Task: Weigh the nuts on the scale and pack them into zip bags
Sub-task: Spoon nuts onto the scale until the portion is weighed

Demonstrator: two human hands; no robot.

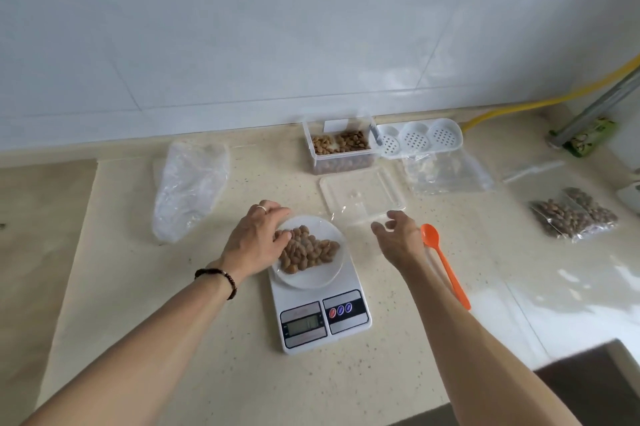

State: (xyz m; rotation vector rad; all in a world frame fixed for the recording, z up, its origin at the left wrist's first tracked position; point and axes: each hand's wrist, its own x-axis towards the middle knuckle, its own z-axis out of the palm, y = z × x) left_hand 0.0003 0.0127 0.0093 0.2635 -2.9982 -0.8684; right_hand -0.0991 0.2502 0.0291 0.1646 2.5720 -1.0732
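A white plate (322, 278) heaped with brown nuts (308, 250) stands on a white digital scale (304, 321) in the middle of the counter. My left hand (252, 238) grips the plate's left rim, with the thumb lying on the nuts. My right hand (398, 235) hovers to the right of the plate with fingers loosely spread, holding nothing, just at the near right corner of a clear lid (360, 193). Behind the lid stands an open clear container (341, 148) of nuts. Clear empty zip bags (446, 172) lie to its right.
An orange spoon (446, 266) lies right of my right hand. Filled nut bags (571, 217) sit at the far right. A crumpled plastic bag (190, 183) lies at the left, a white perforated tray (422, 138) and a yellow hose (519, 107) by the wall.
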